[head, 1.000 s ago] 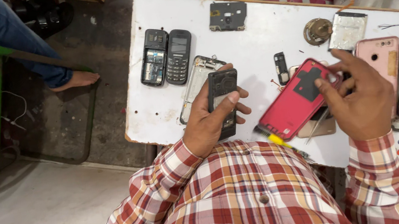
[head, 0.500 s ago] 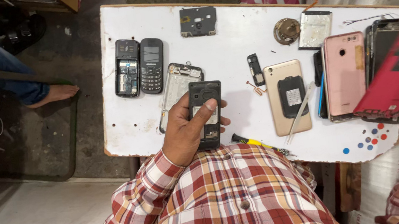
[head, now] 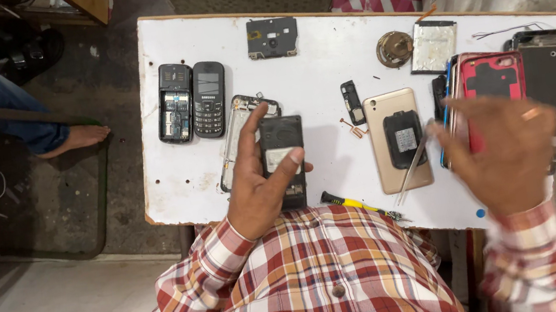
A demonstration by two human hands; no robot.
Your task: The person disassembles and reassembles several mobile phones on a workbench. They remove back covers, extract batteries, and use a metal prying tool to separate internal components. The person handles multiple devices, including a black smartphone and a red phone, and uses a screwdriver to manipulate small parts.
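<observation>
Red-checked shirt (head: 324, 280), white table (head: 321, 48), red phone case (head: 492, 82), gold phone (head: 387, 108)

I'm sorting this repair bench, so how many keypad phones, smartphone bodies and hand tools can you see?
Keypad phones: 3, one in the left hand
Smartphone bodies: 3
Hand tools, tweezers and screwdriver: 2
Total: 8

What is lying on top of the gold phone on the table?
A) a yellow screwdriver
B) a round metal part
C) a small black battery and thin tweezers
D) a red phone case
C: a small black battery and thin tweezers lie across the gold phone.
</observation>
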